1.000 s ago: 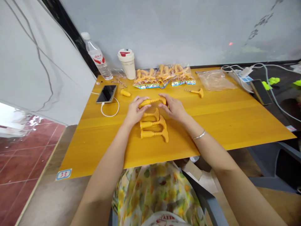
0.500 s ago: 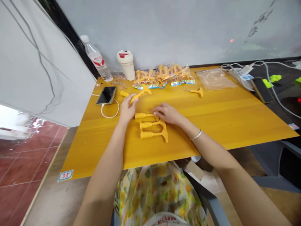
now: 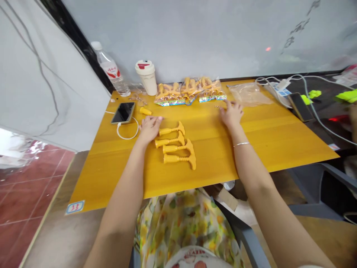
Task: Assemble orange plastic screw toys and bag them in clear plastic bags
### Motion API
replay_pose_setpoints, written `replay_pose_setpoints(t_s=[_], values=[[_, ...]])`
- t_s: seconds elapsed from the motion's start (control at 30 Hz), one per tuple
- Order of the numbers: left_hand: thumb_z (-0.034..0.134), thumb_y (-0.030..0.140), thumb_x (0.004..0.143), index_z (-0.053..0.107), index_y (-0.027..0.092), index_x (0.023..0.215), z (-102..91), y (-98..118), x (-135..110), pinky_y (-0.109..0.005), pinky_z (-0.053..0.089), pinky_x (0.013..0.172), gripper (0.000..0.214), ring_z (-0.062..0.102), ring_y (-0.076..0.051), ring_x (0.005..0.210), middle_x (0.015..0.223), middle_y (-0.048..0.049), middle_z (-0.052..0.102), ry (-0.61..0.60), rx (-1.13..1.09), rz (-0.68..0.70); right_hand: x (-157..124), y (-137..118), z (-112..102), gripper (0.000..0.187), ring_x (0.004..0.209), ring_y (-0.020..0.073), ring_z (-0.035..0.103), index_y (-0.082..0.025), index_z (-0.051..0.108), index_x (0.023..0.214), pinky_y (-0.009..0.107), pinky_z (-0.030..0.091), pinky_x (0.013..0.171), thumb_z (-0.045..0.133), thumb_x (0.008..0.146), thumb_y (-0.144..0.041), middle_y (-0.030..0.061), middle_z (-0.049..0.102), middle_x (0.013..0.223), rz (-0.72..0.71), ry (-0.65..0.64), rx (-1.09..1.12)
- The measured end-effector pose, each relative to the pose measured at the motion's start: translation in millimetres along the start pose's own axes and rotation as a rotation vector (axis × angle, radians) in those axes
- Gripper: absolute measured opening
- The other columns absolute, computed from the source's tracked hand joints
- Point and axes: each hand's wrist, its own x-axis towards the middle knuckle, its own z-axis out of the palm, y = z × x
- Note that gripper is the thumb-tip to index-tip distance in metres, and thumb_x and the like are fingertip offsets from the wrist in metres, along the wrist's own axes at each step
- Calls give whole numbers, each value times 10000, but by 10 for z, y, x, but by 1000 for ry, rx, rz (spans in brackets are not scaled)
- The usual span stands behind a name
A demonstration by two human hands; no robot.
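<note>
Corkscrews (image 3: pixel 175 149), four yellow ones, lie in a row on the table (image 3: pixel 217 160), just right of the left hand (image 3: pixel 150 128), which is loosely spread and holds nothing, a yellow cap (image 3: pixel 145 111) just beyond it. Farther right, the right hand (image 3: pixel 232 112) partly covers another corkscrew (image 3: pixel 217 107); whether it grips, I cannot tell.

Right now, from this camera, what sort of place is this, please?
Perhaps a small workshop or workroom: a table with a number label, four yellow T-handled pieces in a row, and more in clear bags behind.
</note>
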Motion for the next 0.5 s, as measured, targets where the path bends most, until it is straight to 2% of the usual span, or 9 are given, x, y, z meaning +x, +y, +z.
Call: replay_pose_setpoints(t_s=[0.1,0.17,0.27,0.4,0.5], values=[[516,359,933,673,229,1268,-70,-61,203,-618,321,1145,392,464,-360,1348,1357,-181,552,152,27,-26,69,213,99,534,1303,401,401,-226,513,1472,597,329,1019,525,954,-356,235,444,1486,129,-82,-49],[534,194,867,606,171,1356,-89,-142,355,-549,284,1208,495,405,-330,1426,1453,-197,489,135,28,12,68,242,144,462,1279,380,415,-226,583,1401,583,308,1032,504,966,-359,222,494,1431,116,-127,-51],[562,102,781,597,122,1344,-62,-247,493,-526,259,1238,564,365,-338,1465,1520,-210,432,48,28,57,49,198,166,368,1239,359,444,-218,674,1270,542,323,1021,517,966,-354,215,554,1338,68,-125,-57],[587,141,793,696,135,1142,-18,-230,436,-591,323,1173,366,492,-389,1332,1353,-224,557,29,99,44,14,52,177,359,1151,341,500,-205,681,1252,487,392,959,523,973,-366,222,589,1236,-41,-113,-7],[592,192,818,711,109,1123,-63,-95,277,-574,381,1124,338,580,-370,1198,1157,-213,652,-54,138,52,-50,-147,190,367,1040,293,548,-180,653,1280,440,441,926,481,996,-338,187,616,1116,-197,-92,127]])
